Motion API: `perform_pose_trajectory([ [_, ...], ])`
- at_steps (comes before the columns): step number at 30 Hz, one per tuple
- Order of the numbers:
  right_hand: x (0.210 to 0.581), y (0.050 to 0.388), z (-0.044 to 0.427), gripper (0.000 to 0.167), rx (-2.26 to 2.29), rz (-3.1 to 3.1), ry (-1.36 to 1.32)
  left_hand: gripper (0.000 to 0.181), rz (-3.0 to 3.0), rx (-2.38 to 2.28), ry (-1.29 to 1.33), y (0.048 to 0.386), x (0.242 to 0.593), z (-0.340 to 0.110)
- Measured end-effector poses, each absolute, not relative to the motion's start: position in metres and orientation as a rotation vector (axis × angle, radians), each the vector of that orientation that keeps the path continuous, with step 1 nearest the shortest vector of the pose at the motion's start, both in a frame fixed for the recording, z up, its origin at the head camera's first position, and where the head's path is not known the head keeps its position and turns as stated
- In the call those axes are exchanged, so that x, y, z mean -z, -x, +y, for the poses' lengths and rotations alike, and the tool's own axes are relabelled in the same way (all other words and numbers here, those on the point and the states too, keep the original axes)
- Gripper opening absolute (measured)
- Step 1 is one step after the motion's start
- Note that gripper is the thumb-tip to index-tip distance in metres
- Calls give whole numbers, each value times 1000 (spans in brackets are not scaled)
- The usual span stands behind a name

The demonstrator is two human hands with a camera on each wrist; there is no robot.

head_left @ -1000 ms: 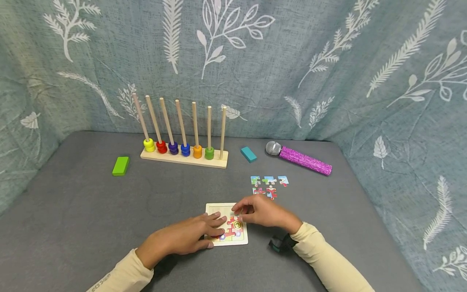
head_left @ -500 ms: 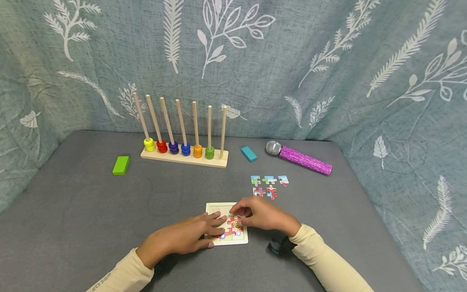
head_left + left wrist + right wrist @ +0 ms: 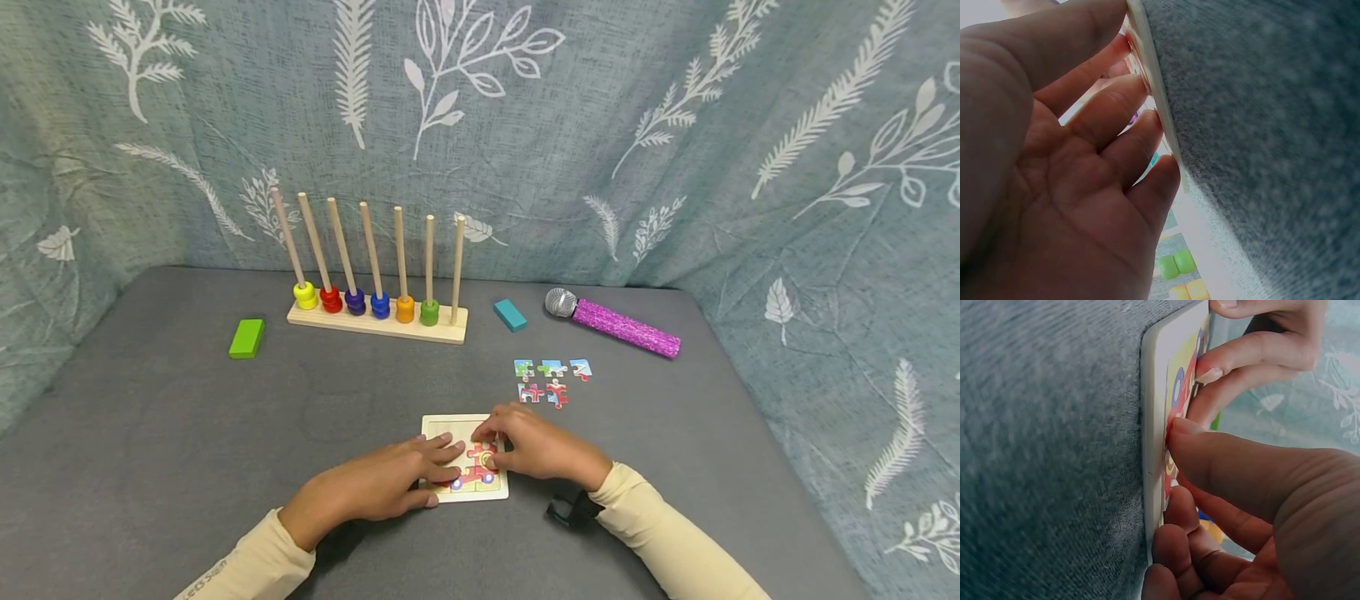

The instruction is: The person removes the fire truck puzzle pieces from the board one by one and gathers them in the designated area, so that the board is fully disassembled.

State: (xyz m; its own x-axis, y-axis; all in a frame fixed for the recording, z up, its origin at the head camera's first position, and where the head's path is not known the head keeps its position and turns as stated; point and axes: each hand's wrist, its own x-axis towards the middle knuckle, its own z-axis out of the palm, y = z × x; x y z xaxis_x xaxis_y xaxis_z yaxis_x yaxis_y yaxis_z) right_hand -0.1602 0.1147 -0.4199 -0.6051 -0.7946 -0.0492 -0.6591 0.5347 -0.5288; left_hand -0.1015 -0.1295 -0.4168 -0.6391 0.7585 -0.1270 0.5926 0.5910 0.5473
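A small wooden puzzle tray point(image 3: 442, 426) lies near the middle front of the table, its lower part filled with red and yellow jigsaw pieces. My left hand point(image 3: 378, 483) rests on its left side, fingers extended over the tray; in the left wrist view the fingertips point(image 3: 1169, 172) meet the tray's edge. At the tray's right side, my right hand point(image 3: 538, 443) has thumb and fingers bent around a jigsaw puzzle piece point(image 3: 482, 454) with a yellow circle. The right wrist view shows the thumb point(image 3: 1188, 434) on the pieces, with the other fingers along the tray's edge.
Several loose jigsaw pieces point(image 3: 553, 368) lie behind the right hand. Farther back are a wooden peg rack point(image 3: 442, 331) with coloured rings, a teal block point(image 3: 510, 315) and a glittery purple microphone point(image 3: 626, 328). A green block point(image 3: 246, 338) lies at left.
My right hand has shifted slightly down and left over the tray, its thumb settling on the yellow-circle piece. The left hand has stayed in place.
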Motion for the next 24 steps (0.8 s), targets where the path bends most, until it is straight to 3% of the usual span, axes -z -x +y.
perform_pose_trajectory([
  [24,424,156,111,24,849,2430,1221,41,2493,-657,-1120,102,418,-130],
])
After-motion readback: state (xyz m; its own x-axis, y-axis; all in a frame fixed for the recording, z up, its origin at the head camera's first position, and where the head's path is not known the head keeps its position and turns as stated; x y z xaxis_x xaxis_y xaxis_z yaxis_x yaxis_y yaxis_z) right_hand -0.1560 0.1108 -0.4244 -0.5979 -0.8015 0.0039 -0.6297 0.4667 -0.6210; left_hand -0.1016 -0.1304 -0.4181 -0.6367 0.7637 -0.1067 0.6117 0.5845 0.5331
